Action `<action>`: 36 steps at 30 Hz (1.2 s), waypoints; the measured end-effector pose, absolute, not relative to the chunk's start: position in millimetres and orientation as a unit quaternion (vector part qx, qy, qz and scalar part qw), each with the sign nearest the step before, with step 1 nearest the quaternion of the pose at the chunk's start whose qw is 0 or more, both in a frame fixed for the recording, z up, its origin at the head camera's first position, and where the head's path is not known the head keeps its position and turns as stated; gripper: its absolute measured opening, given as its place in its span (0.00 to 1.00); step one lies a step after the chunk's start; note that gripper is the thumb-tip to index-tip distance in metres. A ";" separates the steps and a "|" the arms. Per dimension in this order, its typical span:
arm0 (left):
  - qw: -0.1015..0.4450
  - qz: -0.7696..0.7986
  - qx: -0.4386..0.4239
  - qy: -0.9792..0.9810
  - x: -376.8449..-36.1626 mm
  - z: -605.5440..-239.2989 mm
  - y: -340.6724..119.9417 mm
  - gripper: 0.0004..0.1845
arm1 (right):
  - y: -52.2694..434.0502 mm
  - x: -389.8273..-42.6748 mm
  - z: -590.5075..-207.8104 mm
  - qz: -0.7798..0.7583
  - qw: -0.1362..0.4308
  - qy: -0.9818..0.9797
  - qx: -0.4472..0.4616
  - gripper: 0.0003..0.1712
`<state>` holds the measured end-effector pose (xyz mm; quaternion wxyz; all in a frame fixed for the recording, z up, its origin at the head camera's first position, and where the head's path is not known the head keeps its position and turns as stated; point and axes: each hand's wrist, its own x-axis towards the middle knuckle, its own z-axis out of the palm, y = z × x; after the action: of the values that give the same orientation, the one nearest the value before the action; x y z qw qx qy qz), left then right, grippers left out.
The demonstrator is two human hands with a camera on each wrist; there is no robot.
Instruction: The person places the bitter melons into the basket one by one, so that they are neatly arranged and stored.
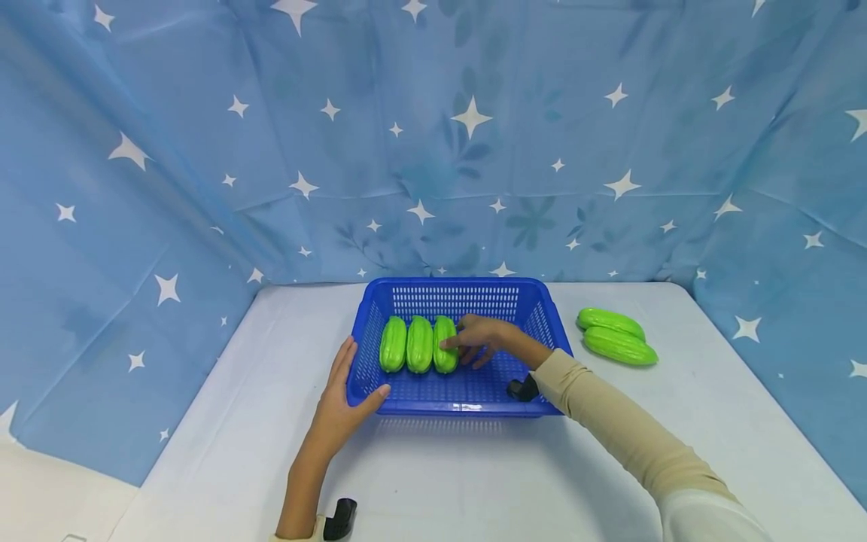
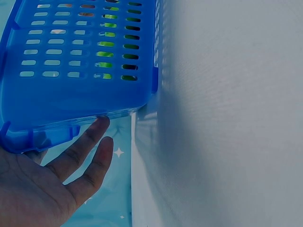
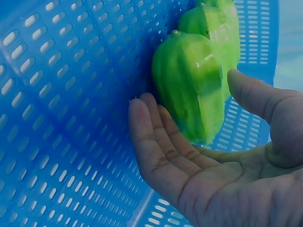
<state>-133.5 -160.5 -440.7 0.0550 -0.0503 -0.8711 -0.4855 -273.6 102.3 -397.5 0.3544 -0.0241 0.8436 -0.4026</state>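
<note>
We judge the gourd light, stiff and glossy, likely slippery plastic, best taken across its ribbed middle. It lies third in a row of three inside the basket, just beside its neighbour. Our right hand is spread, fingertips at the gourd's right flank and thumb arched near it, not gripping. Our left hand rests flat against the basket's left wall, thumb on the front rim. Two spare gourds lie on the desk to the right.
</note>
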 end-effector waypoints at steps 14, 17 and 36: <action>0.051 -0.487 -0.046 -0.871 -131.6 -440.8 -159.7 0.52 | 104.2 -271.5 -395.7 -0.405 0.358 0.841 -0.020 0.49; 0.052 -0.488 -0.047 -0.870 -131.4 -441.4 -159.9 0.52 | 106.7 -269.3 -391.0 -0.403 0.357 0.842 -0.017 0.51; 0.056 -0.487 -0.056 -0.870 -134.5 -441.3 -162.1 0.52 | 166.5 -258.9 -344.4 -0.461 0.273 0.835 -0.126 0.36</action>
<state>-134.5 -162.1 -441.3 0.0560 -0.0559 -0.8699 -0.4868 -258.9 166.5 -344.4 0.2731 -0.1263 0.8350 -0.4608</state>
